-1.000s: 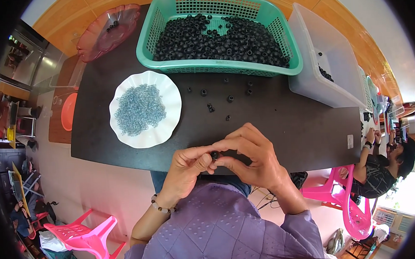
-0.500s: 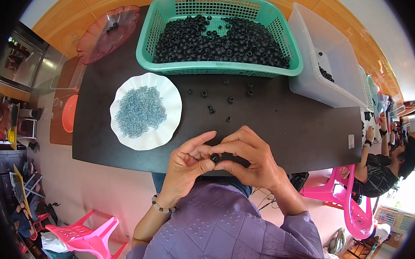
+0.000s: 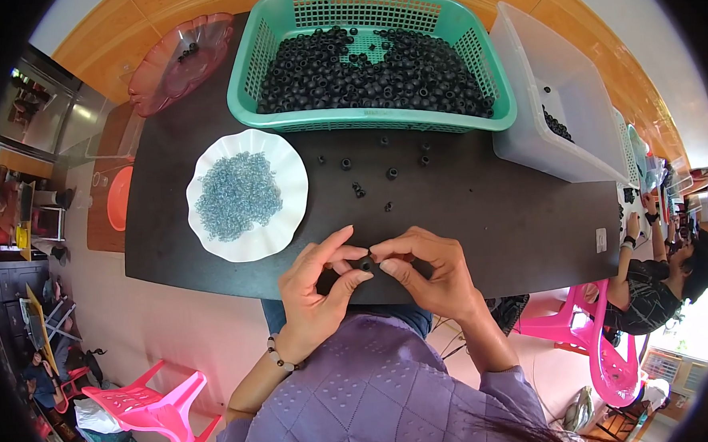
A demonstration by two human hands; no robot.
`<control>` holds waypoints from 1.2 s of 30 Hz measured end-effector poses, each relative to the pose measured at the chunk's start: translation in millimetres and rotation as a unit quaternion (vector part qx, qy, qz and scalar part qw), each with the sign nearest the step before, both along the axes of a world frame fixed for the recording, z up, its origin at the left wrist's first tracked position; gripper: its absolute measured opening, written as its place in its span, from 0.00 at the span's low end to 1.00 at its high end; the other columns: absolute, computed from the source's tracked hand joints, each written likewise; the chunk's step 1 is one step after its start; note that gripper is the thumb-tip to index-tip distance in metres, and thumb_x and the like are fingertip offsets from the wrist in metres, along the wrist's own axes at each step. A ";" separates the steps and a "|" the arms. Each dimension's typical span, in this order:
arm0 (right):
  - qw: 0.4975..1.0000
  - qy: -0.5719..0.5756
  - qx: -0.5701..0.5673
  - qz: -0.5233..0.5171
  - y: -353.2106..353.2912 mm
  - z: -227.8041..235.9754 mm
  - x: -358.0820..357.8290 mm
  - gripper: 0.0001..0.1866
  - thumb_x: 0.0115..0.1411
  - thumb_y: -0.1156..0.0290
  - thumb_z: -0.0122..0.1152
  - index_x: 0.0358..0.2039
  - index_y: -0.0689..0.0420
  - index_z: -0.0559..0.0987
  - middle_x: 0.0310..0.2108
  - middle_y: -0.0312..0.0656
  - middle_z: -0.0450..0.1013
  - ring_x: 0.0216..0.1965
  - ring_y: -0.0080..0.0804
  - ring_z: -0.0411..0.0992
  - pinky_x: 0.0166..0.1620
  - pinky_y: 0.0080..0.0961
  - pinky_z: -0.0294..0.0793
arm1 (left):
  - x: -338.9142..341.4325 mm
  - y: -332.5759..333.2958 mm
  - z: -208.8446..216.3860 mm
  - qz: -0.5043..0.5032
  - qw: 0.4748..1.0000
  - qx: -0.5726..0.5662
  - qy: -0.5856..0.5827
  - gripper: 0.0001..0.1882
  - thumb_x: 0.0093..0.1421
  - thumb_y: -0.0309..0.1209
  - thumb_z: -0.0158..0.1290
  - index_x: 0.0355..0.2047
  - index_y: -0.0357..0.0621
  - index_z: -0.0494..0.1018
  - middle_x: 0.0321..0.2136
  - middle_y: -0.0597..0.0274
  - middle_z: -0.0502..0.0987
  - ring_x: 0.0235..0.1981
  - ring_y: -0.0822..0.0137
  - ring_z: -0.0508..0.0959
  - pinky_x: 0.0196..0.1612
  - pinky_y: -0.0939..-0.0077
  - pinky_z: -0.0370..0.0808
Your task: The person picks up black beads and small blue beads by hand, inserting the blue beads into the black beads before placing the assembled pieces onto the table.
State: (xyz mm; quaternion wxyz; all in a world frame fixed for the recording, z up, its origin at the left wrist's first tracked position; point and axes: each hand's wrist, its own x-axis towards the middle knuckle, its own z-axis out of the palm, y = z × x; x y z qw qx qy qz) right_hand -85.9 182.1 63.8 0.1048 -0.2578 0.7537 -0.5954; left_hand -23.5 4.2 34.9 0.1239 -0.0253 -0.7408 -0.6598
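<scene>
Over the near edge of the table, my left hand [image 3: 319, 287] pinches a small round black piece with a hole [image 3: 365, 264] between thumb and fingers. My right hand [image 3: 430, 271] is closed beside it, thumb and forefinger pressed together near the piece; whatever they hold is too small to make out. Beyond my left hand stands a white scalloped plate [image 3: 293, 172] heaped with small clear bluish pieces [image 3: 237, 197]. Several loose black pieces [image 3: 392, 173] lie on the dark table ahead of my hands.
A green plastic basket [image 3: 373, 117] full of black pieces stands at the back. To its right is a translucent bin [image 3: 526, 136], to its left a reddish tray [image 3: 151, 91]. Pink plastic chairs [image 3: 157, 411] stand on the floor. Another person [image 3: 654, 285] sits at the far right.
My fingers have shifted: the black piece now shows its hole facing up, and my right fingertips have drawn slightly away from my left thumb. The view has moved slightly.
</scene>
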 end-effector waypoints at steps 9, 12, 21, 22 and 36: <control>0.995 -0.084 -0.035 -0.035 4.4 -6.8 6.3 0.11 0.54 0.80 0.62 0.40 0.59 0.79 0.35 0.39 0.74 0.32 0.20 0.69 0.35 0.19 0.70 | -5.6 3.8 1.1 -0.035 0.944 0.284 -0.166 0.19 0.56 0.26 0.59 0.48 0.36 0.73 0.36 0.57 0.78 0.29 0.75 0.73 0.36 0.81 0.71; 0.998 -0.019 -0.024 -0.047 5.9 -4.8 4.8 0.15 0.50 0.79 0.66 0.40 0.58 0.79 0.36 0.39 0.74 0.33 0.23 0.68 0.35 0.19 0.69 | -5.0 0.3 -11.0 -0.097 0.881 0.412 -0.211 0.17 0.57 0.32 0.57 0.46 0.38 0.74 0.36 0.58 0.77 0.29 0.74 0.73 0.36 0.80 0.72; 0.997 0.057 -0.008 -0.043 2.8 5.4 1.4 0.20 0.45 0.77 0.70 0.41 0.55 0.80 0.40 0.38 0.73 0.35 0.27 0.67 0.35 0.21 0.69 | -8.9 3.8 -18.3 -0.167 0.813 0.505 -0.236 0.16 0.59 0.30 0.56 0.47 0.37 0.74 0.37 0.57 0.78 0.33 0.75 0.76 0.35 0.83 0.74; 0.997 0.069 0.000 -0.047 2.9 5.8 0.8 0.20 0.45 0.77 0.70 0.41 0.54 0.80 0.39 0.37 0.73 0.35 0.27 0.67 0.34 0.21 0.69 | -9.9 4.8 -17.9 -0.167 0.813 0.505 -0.237 0.16 0.59 0.30 0.56 0.47 0.37 0.74 0.37 0.57 0.78 0.33 0.75 0.76 0.35 0.83 0.74; 0.987 0.150 0.037 0.038 15.7 1.7 -8.0 0.18 0.42 0.81 0.66 0.35 0.48 0.83 0.37 0.31 0.74 0.37 0.32 0.66 0.39 0.26 0.68 | -4.0 -4.3 -15.2 -0.212 0.836 0.403 -0.306 0.14 0.61 0.35 0.54 0.42 0.36 0.75 0.26 0.59 0.79 0.23 0.76 0.73 0.29 0.82 0.72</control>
